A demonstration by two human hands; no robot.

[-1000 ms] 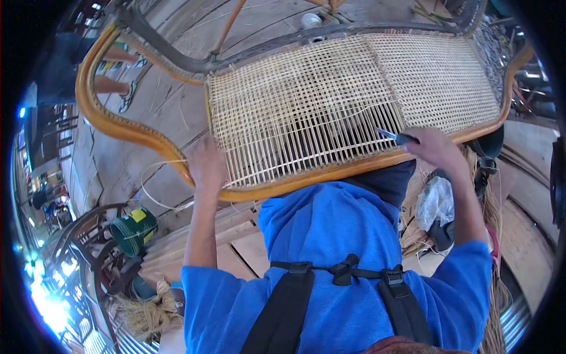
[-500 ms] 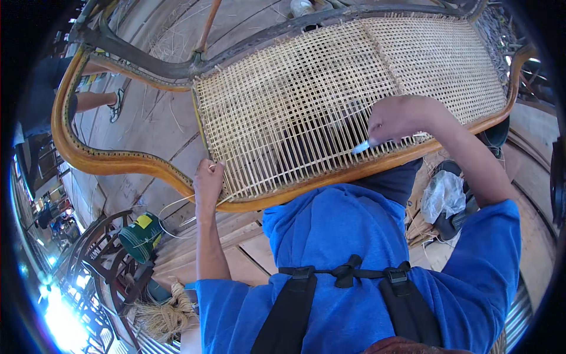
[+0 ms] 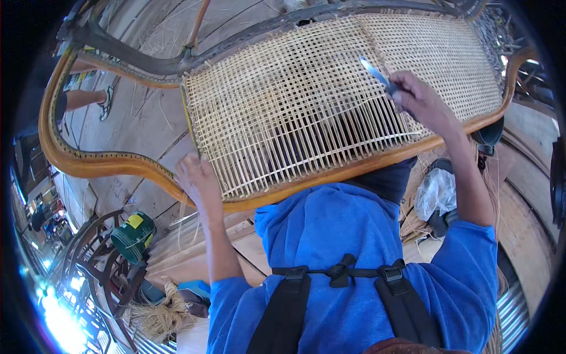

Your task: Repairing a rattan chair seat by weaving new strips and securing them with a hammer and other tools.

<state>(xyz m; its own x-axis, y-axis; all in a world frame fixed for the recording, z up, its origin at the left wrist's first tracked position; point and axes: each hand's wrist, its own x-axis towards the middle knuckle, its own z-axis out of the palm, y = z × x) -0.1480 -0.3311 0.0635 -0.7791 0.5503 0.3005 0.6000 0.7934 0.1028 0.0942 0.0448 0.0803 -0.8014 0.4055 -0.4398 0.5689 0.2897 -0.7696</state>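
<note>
A long curved wooden furniture frame (image 3: 330, 176) with woven cane panels lies across my lap. The near part of its left cane panel (image 3: 277, 94) shows wider gaps, with upright strands crossed by few rows. My right hand (image 3: 421, 103) is closed round the dark handle of a knife, held above the right side of that panel. The shiny knife blade (image 3: 373, 71) points up and to the far left. My left hand (image 3: 198, 180) rests at the panel's near left corner by the rail, fingers curled; what lies in them is hidden. Loose cane strands (image 3: 187, 221) hang below it.
A green bucket (image 3: 132, 236) stands at the left beside dark curved wooden furniture (image 3: 88, 248). A bundle of pale fibre (image 3: 159, 312) lies lower left. Near my right side is a clear plastic bag (image 3: 435, 192). Another person's leg (image 3: 85, 99) shows at far left.
My right hand has lifted the knife from the panel's near edge, moving away and right; its blade now points up. My left hand has shifted slightly left, and the looped strand beside it has dropped.
</note>
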